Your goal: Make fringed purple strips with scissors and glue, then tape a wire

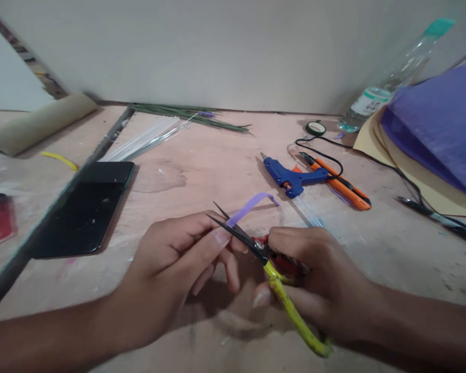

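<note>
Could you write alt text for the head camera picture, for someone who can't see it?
Two bare hands work over a wooden table: the left hand pinches a purple strip while the right hand works yellow-handled scissors, blades open around the strip. Beyond lie a blue glue gun, an orange cutter, a black phone, a clear bottle and purple sheets.

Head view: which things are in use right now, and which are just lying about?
In use: left hand, purple strip, scissors, right hand.
Lying about: phone, glue gun, orange cutter, tape roll, bottle, purple sheets.
</note>
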A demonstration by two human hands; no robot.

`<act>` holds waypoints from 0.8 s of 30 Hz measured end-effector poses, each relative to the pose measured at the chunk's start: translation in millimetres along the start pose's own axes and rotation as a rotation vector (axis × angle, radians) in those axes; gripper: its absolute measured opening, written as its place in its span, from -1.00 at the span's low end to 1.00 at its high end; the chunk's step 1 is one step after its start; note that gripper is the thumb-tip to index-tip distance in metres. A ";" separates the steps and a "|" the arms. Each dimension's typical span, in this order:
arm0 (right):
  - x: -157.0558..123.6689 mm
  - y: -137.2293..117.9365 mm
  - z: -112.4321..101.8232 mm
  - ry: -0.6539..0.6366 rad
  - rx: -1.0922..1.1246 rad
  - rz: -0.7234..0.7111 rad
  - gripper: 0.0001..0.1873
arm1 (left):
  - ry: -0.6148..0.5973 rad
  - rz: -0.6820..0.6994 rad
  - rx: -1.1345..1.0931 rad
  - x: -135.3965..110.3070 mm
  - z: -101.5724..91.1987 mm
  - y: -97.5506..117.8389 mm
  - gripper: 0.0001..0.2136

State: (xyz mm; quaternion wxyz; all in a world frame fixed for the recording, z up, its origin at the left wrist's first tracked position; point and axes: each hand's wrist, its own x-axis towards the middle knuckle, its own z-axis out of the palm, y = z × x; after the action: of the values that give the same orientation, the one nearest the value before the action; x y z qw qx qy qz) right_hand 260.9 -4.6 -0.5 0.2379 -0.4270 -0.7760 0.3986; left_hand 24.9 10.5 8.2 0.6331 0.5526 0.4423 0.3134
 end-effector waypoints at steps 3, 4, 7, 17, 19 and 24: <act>0.3 -1.0 0.0 0.024 0.007 -0.018 -0.35 | -0.010 0.001 0.007 -0.1 0.3 -1.4 -0.58; 0.4 -1.4 0.0 0.031 0.007 -0.020 -0.35 | -0.011 0.001 0.010 0.1 0.5 -1.4 -0.59; 1.1 -1.9 -0.2 0.040 0.014 -0.038 -0.34 | -0.013 0.005 0.005 1.2 1.3 -0.9 -0.64; 2.0 -1.1 -2.3 0.068 0.063 -0.073 -0.37 | -0.018 0.005 -0.035 0.4 -1.7 -5.7 -0.76; 2.0 -0.9 -2.4 0.089 0.051 -0.075 -0.35 | -0.013 0.001 -0.037 0.6 -1.9 -4.8 -0.77; 1.4 0.2 -2.1 0.059 0.061 -0.080 -0.36 | 0.016 0.019 0.000 2.9 0.7 0.8 -0.76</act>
State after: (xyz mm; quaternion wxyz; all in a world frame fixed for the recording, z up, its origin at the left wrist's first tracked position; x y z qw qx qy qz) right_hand 261.8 -2.5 0.5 0.2896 -0.3999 -0.7725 0.3994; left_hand 26.8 12.9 8.4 0.6264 0.5543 0.4423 0.3237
